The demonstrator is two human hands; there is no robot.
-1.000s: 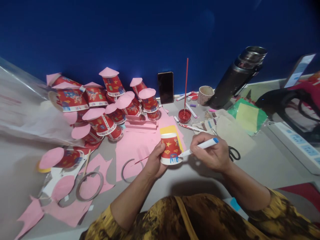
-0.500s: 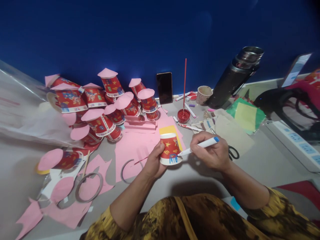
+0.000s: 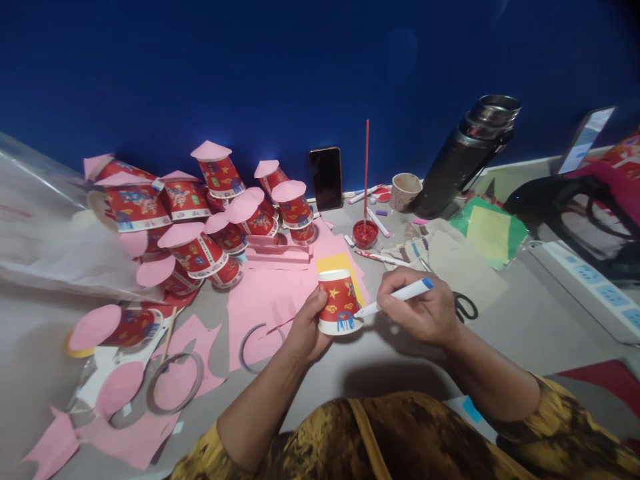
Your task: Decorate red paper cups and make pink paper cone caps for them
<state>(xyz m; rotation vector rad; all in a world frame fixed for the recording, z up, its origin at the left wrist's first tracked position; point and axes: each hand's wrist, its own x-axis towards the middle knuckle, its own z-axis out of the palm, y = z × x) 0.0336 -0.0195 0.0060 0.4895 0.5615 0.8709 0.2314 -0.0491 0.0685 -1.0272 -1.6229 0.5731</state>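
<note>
My left hand (image 3: 309,328) is closed around the side of a red paper cup (image 3: 336,299) with gold stars. Its white base faces up and its wide rim points down. Blue marks show on the lower part near the rim. My right hand (image 3: 421,308) grips a white marker (image 3: 397,297) with a blue end like a pen. The marker's tip meets the cup's right side close to the blue marks. Beneath and behind the cup lie a yellow paper (image 3: 345,265) and pink sheets (image 3: 265,293).
Several red cups with pink cone tops (image 3: 213,167) crowd the left. A phone (image 3: 326,177) leans on the blue wall. Right of it are a dish of red paint (image 3: 365,234), a paper cup (image 3: 405,191), a black thermos (image 3: 465,157), scissors (image 3: 466,307) and a power strip (image 3: 590,283). Tape rings (image 3: 199,390) lie left.
The view has shifted slightly. My left hand still holds the cup, and the marker tip stays near its right edge with only a small movement.
</note>
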